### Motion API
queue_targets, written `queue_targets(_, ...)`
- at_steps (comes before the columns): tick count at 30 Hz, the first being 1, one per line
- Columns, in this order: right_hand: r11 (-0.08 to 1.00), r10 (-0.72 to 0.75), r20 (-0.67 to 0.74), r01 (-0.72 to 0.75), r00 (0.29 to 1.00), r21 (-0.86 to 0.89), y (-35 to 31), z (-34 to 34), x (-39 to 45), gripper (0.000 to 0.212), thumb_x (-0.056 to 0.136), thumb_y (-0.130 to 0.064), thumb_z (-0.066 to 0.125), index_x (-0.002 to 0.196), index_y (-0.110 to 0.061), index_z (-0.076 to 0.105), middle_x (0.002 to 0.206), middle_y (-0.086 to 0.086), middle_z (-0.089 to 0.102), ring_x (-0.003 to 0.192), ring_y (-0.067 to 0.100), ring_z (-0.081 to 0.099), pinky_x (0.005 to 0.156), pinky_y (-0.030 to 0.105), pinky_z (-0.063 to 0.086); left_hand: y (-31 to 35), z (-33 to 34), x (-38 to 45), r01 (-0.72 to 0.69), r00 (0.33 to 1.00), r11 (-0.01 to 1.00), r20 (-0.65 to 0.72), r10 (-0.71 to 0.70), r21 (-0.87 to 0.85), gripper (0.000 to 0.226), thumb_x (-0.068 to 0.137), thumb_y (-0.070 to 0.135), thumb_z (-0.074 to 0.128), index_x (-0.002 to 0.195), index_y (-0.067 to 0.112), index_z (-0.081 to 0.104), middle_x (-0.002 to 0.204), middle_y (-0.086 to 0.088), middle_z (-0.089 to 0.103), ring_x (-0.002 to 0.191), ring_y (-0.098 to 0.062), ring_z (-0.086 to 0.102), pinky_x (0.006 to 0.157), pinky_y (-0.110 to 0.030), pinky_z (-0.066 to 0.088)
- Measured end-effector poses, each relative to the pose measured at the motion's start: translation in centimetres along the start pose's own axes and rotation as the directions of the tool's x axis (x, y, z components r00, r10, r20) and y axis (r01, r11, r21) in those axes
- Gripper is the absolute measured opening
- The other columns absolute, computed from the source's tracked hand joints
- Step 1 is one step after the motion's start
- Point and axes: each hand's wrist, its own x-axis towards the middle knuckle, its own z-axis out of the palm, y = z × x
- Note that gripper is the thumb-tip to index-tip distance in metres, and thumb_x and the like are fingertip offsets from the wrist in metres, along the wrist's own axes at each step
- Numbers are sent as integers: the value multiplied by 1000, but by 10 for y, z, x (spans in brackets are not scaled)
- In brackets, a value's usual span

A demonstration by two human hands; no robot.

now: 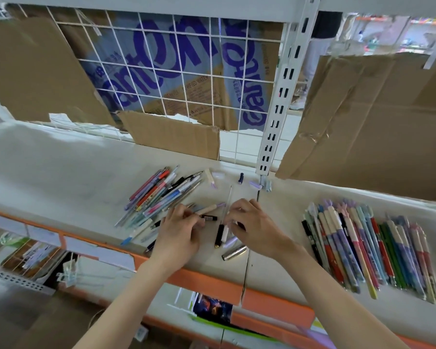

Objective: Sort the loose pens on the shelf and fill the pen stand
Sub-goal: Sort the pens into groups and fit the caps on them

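Note:
A heap of loose pens [161, 197] lies on the white shelf [61, 177], left of centre. A sorted row of pens [370, 248] lies side by side at the right. My left hand [179, 233] pinches a short black pen [209, 218] at the heap's near edge. My right hand [254, 227] has its fingers curled over a small dark pen part [239, 225], beside a thin clear pen [229, 200]. Between my hands lie a black pen [219, 235] and a silver cap [234, 252]. No pen stand is in view.
Loose caps [241, 178] lie near the white slotted upright [277, 109]. Cardboard sheets [363, 122] and a wire grid [186, 71] close the back. The shelf has an orange front edge [212, 280], with lower shelves of goods beneath.

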Motion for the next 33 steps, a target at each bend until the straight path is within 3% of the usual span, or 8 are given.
queue_targets(4,1000,25,10,-25,1000,14,2,0,3,16,91,-13,54,92,-13,70,98,-12,46,95,9,40,82,10,29,20,6,2,-9,999,998,-33,11,70,50,75,55,45,91,14,68,105,-7,47,106,-30,44,88,-40,37)
queue_targets(8,991,99,-39,-95,994,89,3,2,4,12,84,-3,56,79,-2,67,96,3,53,86,14,50,74,17,37,39,6,8,17,998,984,62,-29,177,67,73,66,37,122,24,54,119,-3,40,118,-24,36,95,-32,27)
queue_targets(13,987,127,-81,-118,989,105,7,3,2,11,82,-2,58,75,-2,66,92,3,53,76,11,48,66,7,34,47,1,10,37,997,978,61,-50,204,88,55,70,14,113,20,57,114,-4,43,113,-25,40,93,-32,28)
queue_targets(20,987,114,-92,-102,989,123,8,2,0,11,84,-1,58,77,-1,67,89,1,52,72,10,47,65,8,34,36,20,23,24,998,966,-61,-9,257,34,94,35,47,120,20,61,110,-5,52,107,-26,49,91,-33,31)
queue_targets(22,984,116,-88,-103,989,144,9,1,-1,12,85,-3,57,79,-4,68,89,-4,50,71,4,48,66,8,36,34,17,21,29,997,989,-77,-19,142,26,96,33,46,106,15,62,104,-4,53,103,-25,51,87,-34,32)
queue_targets(25,981,114,-82,-99,990,166,10,0,-2,13,86,-4,57,81,-6,68,91,-5,50,72,1,50,67,9,38,33,4,20,99,992,959,-48,-116,-265,21,95,31,50,84,13,53,83,-1,57,81,-20,56,68,-27,37)
queue_targets(29,982,107,-89,-91,990,167,12,2,-2,14,87,-4,56,81,-8,68,92,-3,51,73,1,51,68,8,39,39,-16,17,254,964,625,142,-223,-738,24,95,23,51,77,10,59,63,7,61,63,-7,57,64,-16,42)
queue_targets(33,981,107,-94,-89,990,173,12,2,-2,14,87,-3,56,82,-7,69,91,-3,51,72,-1,51,69,6,38,39,-17,15,315,942,383,236,-239,-868,25,95,16,51,74,6,60,56,4,57,58,-11,51,64,-22,42)
